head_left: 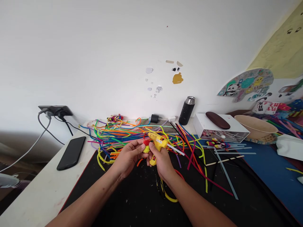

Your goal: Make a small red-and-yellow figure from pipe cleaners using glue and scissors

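Observation:
A yellow hot glue gun [159, 141] is gripped in my right hand [161, 159], with a white glue stick [176, 149] poking out of its back end toward the right. My left hand [130, 154] pinches a small red and yellow fuzzy piece [146, 147], which looks like shaped pipe cleaner. The gun's nozzle lies close above this piece; I cannot tell whether they touch. Both hands are close together over the black mat [118, 195]. Behind them spreads a heap of colourful pipe cleaners [127, 134].
A black phone [71, 153] lies on the white table at left. At the back stand a black flask [187, 111] and a white box [221, 126] with a brown case [217, 120] on top. A beige basket [255, 124] is at right. Small pipe-cleaner figures [217, 144] lie nearby.

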The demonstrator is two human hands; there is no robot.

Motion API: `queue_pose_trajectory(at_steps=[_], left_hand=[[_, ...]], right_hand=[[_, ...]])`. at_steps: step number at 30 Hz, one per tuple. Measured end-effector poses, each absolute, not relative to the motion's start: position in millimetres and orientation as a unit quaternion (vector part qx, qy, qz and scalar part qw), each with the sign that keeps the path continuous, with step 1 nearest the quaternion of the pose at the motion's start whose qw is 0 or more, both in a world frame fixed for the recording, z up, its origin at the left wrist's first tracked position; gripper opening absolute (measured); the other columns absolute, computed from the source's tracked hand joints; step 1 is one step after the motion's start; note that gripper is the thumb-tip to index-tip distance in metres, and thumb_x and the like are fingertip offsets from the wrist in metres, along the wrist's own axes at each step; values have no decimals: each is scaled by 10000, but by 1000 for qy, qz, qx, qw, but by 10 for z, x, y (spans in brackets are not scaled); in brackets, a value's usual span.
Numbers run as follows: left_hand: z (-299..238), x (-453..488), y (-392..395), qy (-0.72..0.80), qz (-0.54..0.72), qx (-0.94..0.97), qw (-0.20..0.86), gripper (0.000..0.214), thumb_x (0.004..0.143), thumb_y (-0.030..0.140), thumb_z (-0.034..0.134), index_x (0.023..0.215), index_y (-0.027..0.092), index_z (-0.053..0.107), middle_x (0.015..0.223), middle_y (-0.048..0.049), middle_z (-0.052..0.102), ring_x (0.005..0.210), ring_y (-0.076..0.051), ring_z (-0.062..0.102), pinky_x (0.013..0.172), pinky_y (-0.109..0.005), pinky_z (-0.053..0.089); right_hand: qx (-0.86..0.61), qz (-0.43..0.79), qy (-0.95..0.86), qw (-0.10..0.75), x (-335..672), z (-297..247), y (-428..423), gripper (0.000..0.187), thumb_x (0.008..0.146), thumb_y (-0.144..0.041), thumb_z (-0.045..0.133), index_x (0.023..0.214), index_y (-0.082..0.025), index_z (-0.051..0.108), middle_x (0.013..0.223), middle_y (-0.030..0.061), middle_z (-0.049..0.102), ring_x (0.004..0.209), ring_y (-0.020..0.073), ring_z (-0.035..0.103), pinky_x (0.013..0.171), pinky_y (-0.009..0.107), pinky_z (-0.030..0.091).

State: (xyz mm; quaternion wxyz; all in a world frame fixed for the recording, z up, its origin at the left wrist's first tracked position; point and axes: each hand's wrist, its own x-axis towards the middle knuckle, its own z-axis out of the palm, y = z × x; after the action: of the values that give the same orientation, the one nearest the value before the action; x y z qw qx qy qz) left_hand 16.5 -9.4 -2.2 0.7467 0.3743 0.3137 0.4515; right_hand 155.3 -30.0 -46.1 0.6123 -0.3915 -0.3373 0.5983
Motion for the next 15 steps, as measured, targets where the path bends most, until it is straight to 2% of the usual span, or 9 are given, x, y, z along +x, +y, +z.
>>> queue_pose_trajectory(at_steps=[8,15], left_hand=[[-29,201,-113,309,461,336,761,321,693,258,977,918,124,790,885,-63,781,661,-133,732,648,-216,644],[-43,157,-66,321,465,305,767,370,687,217,975,1001,127,800,912,-73,798,692,-134,746,688,-201,640]], right_hand=[[-408,603,-322,605,1560,-465,-281,473,811,-623,802,802,-184,624,516,-62,551,351,106,531,339,195,385],[-399,615,-320,601,1603,-408,-272,531,828,-668,762,711,-182,583,489,-61,512,340,91,479,353,208,377]])
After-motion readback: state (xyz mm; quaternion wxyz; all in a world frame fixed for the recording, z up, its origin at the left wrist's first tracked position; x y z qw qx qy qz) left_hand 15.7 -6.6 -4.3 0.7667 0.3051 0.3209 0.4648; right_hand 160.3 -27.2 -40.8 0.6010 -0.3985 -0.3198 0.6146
